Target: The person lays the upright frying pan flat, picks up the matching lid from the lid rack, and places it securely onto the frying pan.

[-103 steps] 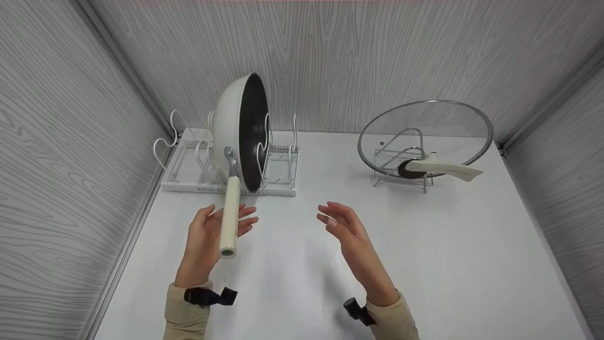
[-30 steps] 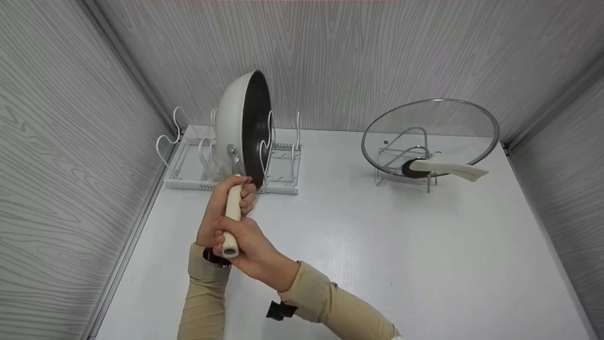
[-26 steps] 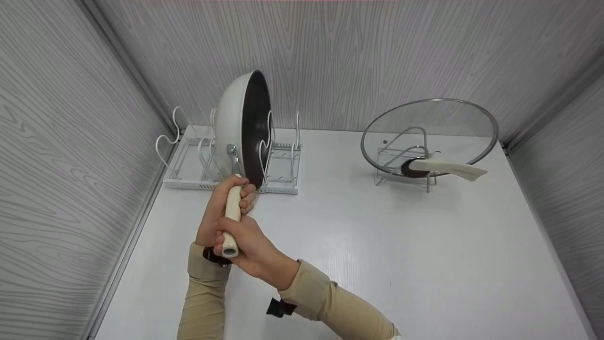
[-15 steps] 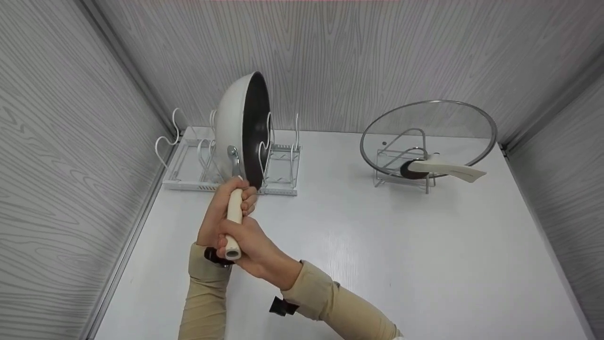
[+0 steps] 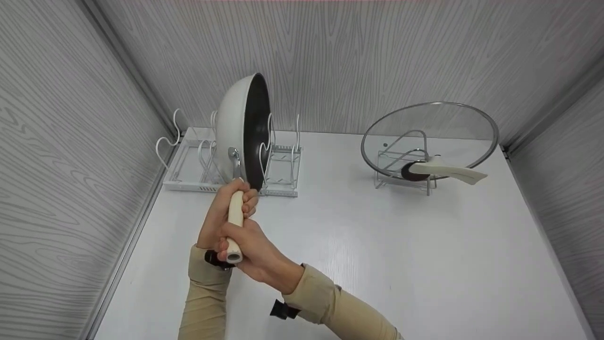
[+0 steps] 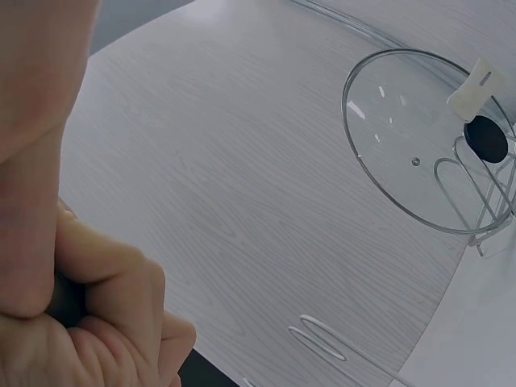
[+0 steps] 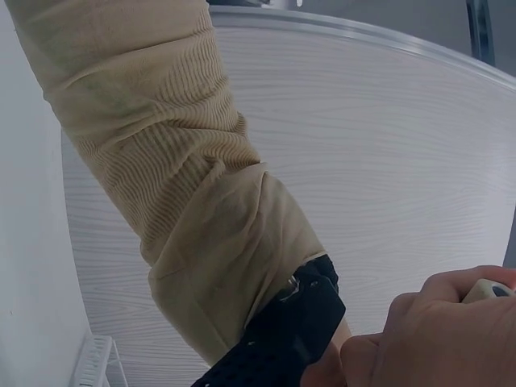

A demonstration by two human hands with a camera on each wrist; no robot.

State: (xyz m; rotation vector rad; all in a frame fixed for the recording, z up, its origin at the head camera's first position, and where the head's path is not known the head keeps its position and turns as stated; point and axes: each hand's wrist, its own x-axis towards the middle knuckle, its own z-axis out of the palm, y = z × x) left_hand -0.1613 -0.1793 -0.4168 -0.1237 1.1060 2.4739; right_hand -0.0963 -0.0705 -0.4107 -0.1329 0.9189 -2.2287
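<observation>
Pan held upright in a wire rack at the desk's back left.
The pan (image 5: 245,130) handle (image 5: 234,222) is clasped by the left hand (image 5: 226,208) above and the right hand (image 5: 252,250) at its end; the rack (image 5: 188,163) stands on the desk (image 5: 377,245).

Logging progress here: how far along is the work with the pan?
Done: both hands grip the pan's handle, the left hand nearer the bowl, the right hand at its end. In hand: the pan stands on edge in the white rack. Left: it is not yet out. The glass lid rests untouched on its stand.
</observation>
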